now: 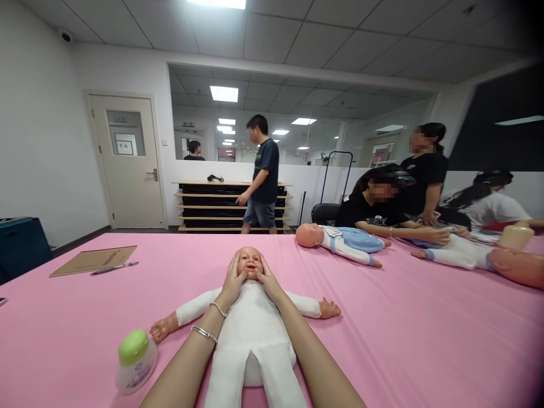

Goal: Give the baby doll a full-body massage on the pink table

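A baby doll [250, 334] in a white suit lies face up on the pink table [382, 328], head away from me. My left hand [233, 280] lies flat against the left side of the doll's face [250, 263], fingers stretched up along the cheek. My right hand [267, 280] presses the other cheek the same way. Both hands cup the head and hold nothing else. Two bracelets circle my left wrist.
A small bottle with a green cap [136, 362] stands by my left forearm. A brown folder [94, 259] and a pen [114, 268] lie at the far left. Other people handle two more dolls [340, 241] at the right. A person walks past black shelves [225, 207].
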`<state>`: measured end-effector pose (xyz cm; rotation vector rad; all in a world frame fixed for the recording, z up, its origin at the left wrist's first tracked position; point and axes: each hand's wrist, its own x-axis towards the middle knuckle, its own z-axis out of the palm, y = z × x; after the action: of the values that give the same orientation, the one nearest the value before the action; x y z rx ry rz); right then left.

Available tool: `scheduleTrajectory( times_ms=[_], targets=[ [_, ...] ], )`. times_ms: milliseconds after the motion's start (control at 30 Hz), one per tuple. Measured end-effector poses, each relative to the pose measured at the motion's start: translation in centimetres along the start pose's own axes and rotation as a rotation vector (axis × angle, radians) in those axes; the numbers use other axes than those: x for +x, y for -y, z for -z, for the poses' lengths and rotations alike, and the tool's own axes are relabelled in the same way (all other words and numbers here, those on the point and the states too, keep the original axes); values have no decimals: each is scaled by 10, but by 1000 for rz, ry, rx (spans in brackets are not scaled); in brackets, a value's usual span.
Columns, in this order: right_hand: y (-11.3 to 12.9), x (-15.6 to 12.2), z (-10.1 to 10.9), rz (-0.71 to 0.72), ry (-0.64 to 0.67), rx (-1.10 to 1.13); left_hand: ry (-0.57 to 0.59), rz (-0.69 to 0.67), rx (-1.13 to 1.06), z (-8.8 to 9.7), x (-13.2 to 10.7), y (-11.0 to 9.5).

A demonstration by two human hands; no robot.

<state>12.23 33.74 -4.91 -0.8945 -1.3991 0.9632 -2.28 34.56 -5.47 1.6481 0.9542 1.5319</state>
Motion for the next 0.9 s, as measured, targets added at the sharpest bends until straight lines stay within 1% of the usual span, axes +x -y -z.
scheduleTrajectory(
  times_ms=[167,300,400,633,733,800,900],
  targets=[
    [3,0,-3,-46,-24,-19,17,-13,106,0,-3,-2],
    [7,-1,-4,-68,-24,56,14,-18,33,0,1,9],
    [10,-2,-4,-46,-43,93,-6,-5,-24,-1,4,15],
    [10,-3,-2,-48,-18,33,1,-18,90,1,-2,2],
    [7,-2,-3,-42,-29,65,11,-10,25,2,1,4],
    [7,-1,-3,-48,-43,99,17,20,-25,2,3,8],
    [10,-1,-5,-44,-57,109,8,52,-35,1,5,10]
  ],
)
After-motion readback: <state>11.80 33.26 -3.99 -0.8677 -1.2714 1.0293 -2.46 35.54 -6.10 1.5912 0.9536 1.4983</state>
